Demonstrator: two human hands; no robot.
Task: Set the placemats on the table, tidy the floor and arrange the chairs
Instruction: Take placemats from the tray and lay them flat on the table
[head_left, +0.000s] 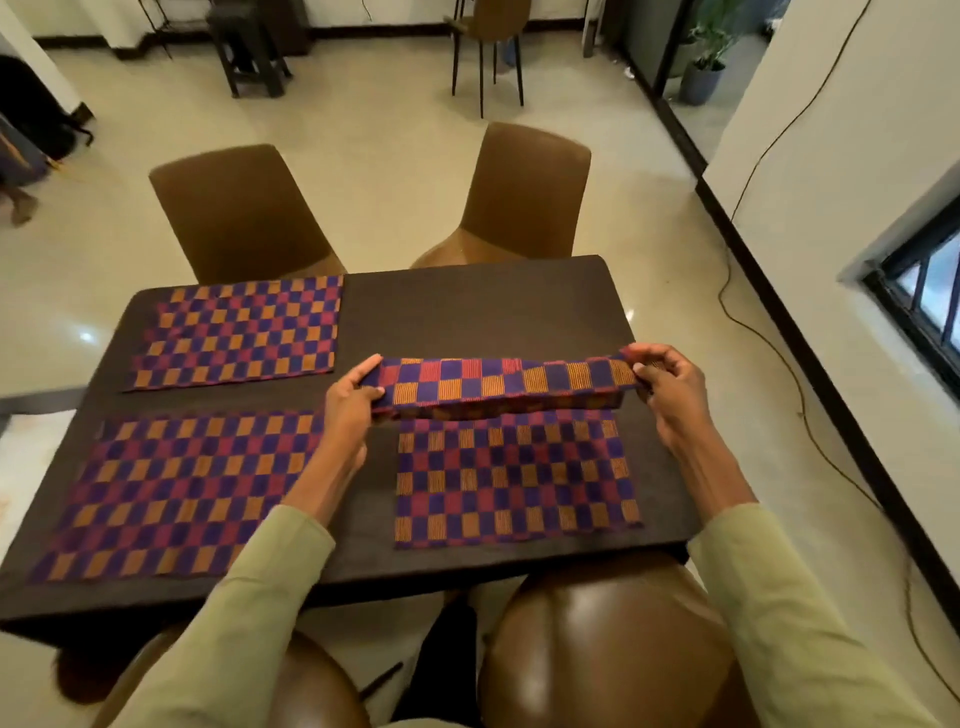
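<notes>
Above the table (467, 306), left hand (347, 410) and right hand (670, 387) each pinch the raised placemat (498, 384).

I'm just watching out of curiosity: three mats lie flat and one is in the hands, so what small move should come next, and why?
Probably carry the held placemat forward and lay it on the bare far right part of the table. The left hand and right hand grip its ends above the near right placemat, and that corner alone lacks one.

Glossy cream tile floor (405, 130); white wall (831, 156) w/ barred window (924, 306) at 3 o'clock; potted plant (709, 57) at 1; dark stool (249, 47) at 11.
</notes>
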